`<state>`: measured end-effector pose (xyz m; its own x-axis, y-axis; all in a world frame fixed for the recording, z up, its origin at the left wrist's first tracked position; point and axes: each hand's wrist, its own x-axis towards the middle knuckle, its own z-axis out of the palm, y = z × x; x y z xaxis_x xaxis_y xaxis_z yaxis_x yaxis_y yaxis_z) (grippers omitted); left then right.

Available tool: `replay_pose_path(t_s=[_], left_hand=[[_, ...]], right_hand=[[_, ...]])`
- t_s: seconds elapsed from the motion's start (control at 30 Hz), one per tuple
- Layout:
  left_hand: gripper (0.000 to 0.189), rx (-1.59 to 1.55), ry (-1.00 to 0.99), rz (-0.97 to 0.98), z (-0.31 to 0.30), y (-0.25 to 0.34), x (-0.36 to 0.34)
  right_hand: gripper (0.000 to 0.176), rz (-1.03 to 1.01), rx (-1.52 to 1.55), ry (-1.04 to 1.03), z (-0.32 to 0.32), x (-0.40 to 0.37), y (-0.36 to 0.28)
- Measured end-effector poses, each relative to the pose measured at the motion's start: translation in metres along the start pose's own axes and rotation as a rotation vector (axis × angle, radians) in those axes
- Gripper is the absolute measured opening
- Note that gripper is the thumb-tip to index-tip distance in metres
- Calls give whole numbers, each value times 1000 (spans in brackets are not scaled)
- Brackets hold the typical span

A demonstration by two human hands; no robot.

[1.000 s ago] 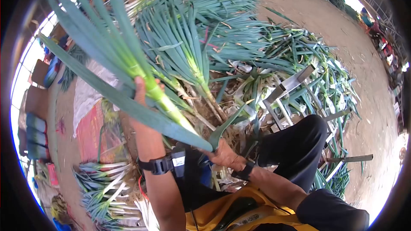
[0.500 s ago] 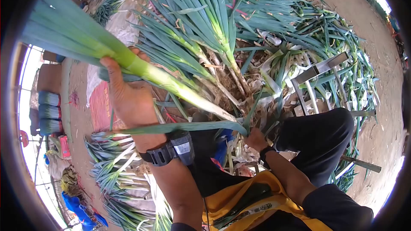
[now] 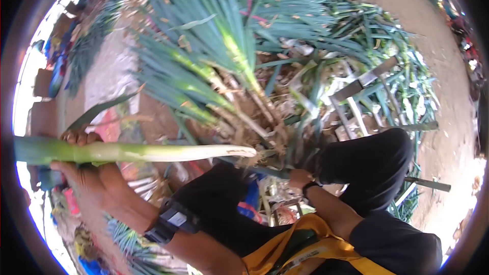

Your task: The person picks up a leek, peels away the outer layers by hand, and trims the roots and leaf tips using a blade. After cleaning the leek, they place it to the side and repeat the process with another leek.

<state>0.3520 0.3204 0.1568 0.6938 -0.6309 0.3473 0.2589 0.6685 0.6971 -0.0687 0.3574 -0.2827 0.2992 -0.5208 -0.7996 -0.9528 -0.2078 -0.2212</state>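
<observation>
My left hand [image 3: 86,160] is wrapped round a thick green onion [image 3: 168,152] at the left, its pale shank lying nearly level and its root end pointing right. A loose dark leaf [image 3: 104,107] curves up beside that hand. Low in the middle, my right hand [image 3: 301,178] is closed on a dark green onion leaf [image 3: 270,171] that sticks out to its left. Its fingertips are partly hidden. In front lies a pile of untrimmed green onions [image 3: 229,50], with dry roots toward me.
Stripped leaves [image 3: 402,66] are heaped at the right. An upturned metal-legged frame [image 3: 361,84] stands among them beside my right knee [image 3: 377,155]. More green onions [image 3: 132,239] lie at the lower left. Bare ground [image 3: 443,71] runs along the right.
My left hand has swung left and down with the green onion, turning it from slanted to nearly level. The long leaf has left my left forearm. My right hand has dropped slightly.
</observation>
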Motion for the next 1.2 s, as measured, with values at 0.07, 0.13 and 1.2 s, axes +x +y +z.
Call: replay_pose_path(t_s=[0.07, 0.13, 1.2], left_hand=[[49, -115, -86, -58, 2, -12, -5], [47, -161, -95, -52, 10, -19, -2], [48, -148, 115, -373, 73, -87, -41]], right_hand=[[27, -196, 114, 51, -23, 16, -15], [34, -216, 36, 94, -120, -17, -46], [26, -935, 398, 857, -285, -201, -172]])
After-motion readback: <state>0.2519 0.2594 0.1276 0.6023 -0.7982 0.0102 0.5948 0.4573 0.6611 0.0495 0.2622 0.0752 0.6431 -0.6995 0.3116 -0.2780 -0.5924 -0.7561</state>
